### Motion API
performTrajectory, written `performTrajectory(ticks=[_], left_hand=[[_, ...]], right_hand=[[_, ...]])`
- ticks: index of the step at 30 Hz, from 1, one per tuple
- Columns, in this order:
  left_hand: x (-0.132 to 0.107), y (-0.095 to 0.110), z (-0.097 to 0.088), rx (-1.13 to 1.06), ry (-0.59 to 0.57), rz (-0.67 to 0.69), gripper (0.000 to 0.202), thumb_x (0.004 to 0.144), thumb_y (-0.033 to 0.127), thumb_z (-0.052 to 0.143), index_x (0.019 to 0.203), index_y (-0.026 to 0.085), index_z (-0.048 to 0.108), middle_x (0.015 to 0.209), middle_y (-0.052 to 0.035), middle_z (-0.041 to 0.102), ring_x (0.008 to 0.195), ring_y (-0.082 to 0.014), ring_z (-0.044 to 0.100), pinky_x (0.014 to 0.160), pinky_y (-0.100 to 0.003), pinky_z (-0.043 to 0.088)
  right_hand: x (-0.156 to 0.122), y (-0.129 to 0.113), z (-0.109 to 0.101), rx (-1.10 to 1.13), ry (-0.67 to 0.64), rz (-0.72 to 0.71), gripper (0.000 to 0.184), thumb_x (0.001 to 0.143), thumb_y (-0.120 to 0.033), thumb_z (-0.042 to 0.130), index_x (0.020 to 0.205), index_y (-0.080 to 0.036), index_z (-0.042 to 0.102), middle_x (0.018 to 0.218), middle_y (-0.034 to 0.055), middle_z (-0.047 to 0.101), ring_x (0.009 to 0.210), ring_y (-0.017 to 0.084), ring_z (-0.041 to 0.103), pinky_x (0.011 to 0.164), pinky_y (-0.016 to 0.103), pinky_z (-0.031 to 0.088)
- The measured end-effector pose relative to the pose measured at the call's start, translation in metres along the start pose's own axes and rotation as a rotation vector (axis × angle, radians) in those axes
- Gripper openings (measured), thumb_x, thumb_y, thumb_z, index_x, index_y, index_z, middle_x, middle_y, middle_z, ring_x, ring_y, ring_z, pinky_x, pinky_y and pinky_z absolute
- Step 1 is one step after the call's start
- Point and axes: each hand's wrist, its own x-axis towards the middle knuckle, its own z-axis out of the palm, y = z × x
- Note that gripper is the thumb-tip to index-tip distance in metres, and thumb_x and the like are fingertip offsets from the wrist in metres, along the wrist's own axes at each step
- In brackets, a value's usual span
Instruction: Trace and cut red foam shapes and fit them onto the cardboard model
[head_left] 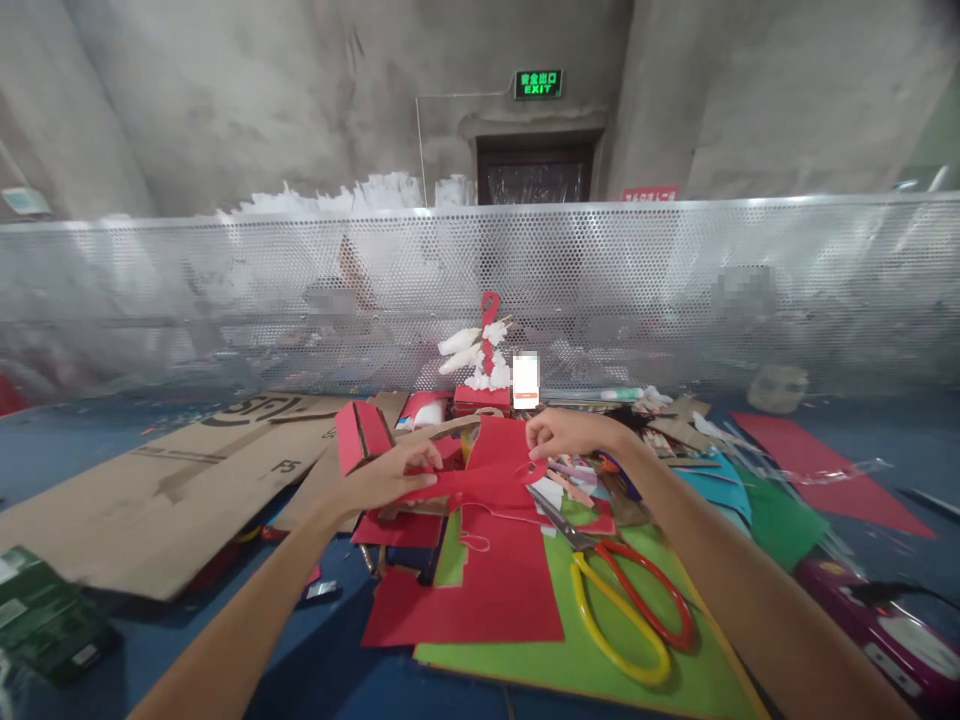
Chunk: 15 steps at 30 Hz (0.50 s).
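A red paper cutout (480, 482), long with a hooked end, is stretched between my hands. My left hand (394, 470) is closed on its left end, thumb and fingers pinched. Beside the hooked end, my right hand (570, 434) has its fingertips pressed together at the paper. Below lies a larger red sheet (510, 590) with pieces cut out of it. Scissors (585, 545) with one red and one yellow handle rest on a green sheet (480, 662), blades pointing toward the cutout.
Flattened cardboard (202, 480) covers the left side. At the back stands a red hook decorated with white flowers (489, 350), near a phone (526, 382). A perforated metal panel (225, 300) closes off the far edge. A purple device (877, 630) sits right, a green box (52, 615) left.
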Motion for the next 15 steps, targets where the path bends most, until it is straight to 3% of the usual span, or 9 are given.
performTrajectory(ticks=[3,7,11,15], left_hand=[[0.003,-0.008,0.001,-0.006,0.147,0.04,0.023,0.091,0.041,0.056,0.099,0.021,0.06,0.106,-0.0052,0.062,0.094,-0.0192,0.059,0.085,-0.034,0.047],[0.01,-0.018,0.007,0.034,0.241,0.135,0.016,0.09,0.035,0.06,0.1,0.023,0.063,0.115,-0.0051,0.064,0.105,-0.0221,0.059,0.096,-0.039,0.046],[0.014,-0.012,0.018,0.033,0.243,0.186,0.02,0.09,0.036,0.063,0.106,0.025,0.065,0.117,-0.0047,0.066,0.108,-0.0233,0.06,0.1,-0.041,0.045],[0.019,-0.006,0.028,-0.053,0.269,0.195,0.016,0.09,0.033,0.064,0.103,0.023,0.064,0.107,-0.0034,0.07,0.1,-0.0218,0.064,0.095,-0.04,0.048]], right_hand=[[-0.002,0.008,-0.004,-0.037,-0.035,0.017,0.021,0.082,-0.035,0.066,0.09,-0.016,0.063,0.076,0.0033,0.07,0.063,0.015,0.059,0.053,0.022,0.04],[-0.001,0.002,-0.001,-0.095,-0.069,0.003,0.026,0.08,-0.039,0.072,0.092,-0.017,0.066,0.086,0.0053,0.073,0.075,0.019,0.065,0.06,0.024,0.043],[0.009,-0.026,0.022,-0.029,0.03,-0.137,0.038,0.086,-0.049,0.068,0.113,-0.021,0.066,0.115,0.0075,0.072,0.1,0.023,0.068,0.079,0.028,0.049],[0.026,-0.045,0.052,0.144,0.111,-0.293,0.03,0.089,-0.039,0.066,0.114,-0.022,0.067,0.113,0.0065,0.073,0.101,0.02,0.068,0.085,0.028,0.05]])
